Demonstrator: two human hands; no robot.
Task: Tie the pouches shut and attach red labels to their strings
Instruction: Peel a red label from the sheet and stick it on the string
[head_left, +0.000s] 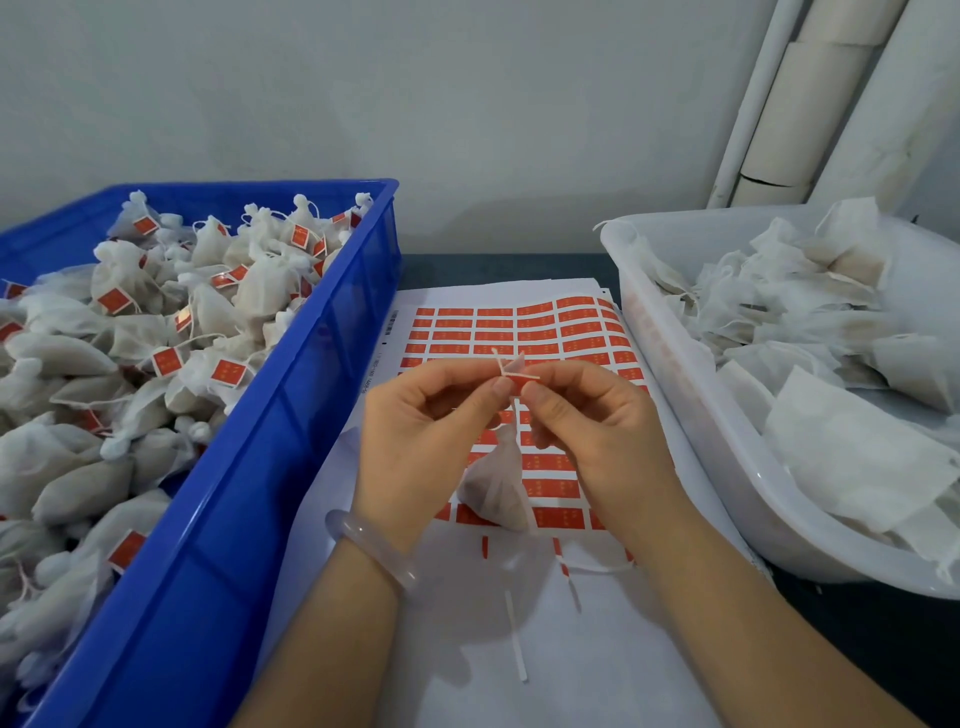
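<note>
Blue crate (291, 415) left of grip, white tub (675, 374) right. Label sheet (545, 322) on worktop (493, 265) beneath grip. Left hand (415, 431), right hand (597, 421) both pinching string (511, 364). Pouch (496, 478) hangs just below grip. Red label (517, 383) between fingertips.

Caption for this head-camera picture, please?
Left hand and right hand pinch a red label onto the string of a hanging pouch.

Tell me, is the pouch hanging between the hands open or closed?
Closed: the pouch hangs from its string with its neck gathered to a point. Knot too small to tell.
</note>
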